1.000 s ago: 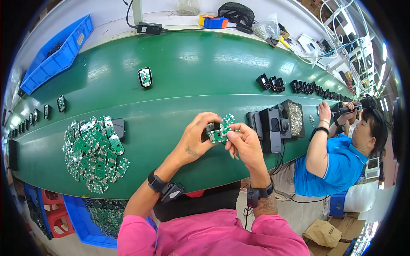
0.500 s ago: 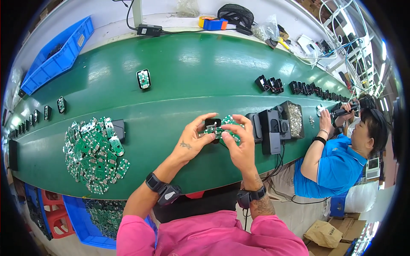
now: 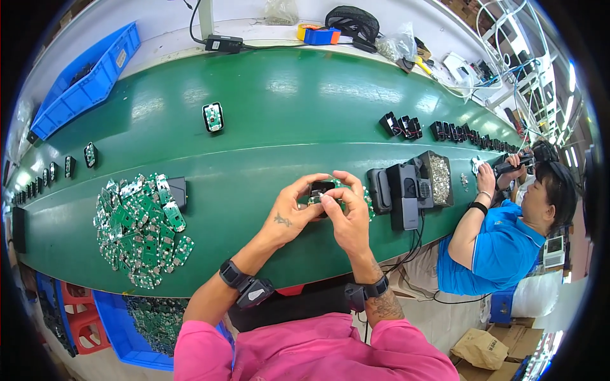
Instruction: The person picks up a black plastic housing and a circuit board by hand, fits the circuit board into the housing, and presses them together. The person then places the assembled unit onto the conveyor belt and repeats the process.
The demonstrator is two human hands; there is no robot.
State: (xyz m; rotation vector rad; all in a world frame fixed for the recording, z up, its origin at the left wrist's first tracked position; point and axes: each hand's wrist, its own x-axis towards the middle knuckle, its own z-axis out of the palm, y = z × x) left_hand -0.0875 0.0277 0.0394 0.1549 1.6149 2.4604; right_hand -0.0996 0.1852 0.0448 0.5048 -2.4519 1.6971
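Note:
My left hand [image 3: 293, 209] and my right hand [image 3: 346, 216] meet above the green conveyor belt [image 3: 286, 120]. Together they hold a small black housing [image 3: 319, 188] with a green circuit board [image 3: 343, 202] pressed against it. The fingertips of both hands pinch the two parts, which they partly hide. A black band sits on each wrist.
A heap of green circuit boards [image 3: 141, 227] lies left of my hands, with a black housing [image 3: 177, 192] beside it. A black fixture and a tray of screws [image 3: 438, 178] stand to the right. More housings ride the belt [image 3: 213, 117]. A co-worker in blue [image 3: 508, 235] works at the right.
My hands have drawn closer together. The green board, held apart in my right hand before, is now pressed onto the black housing.

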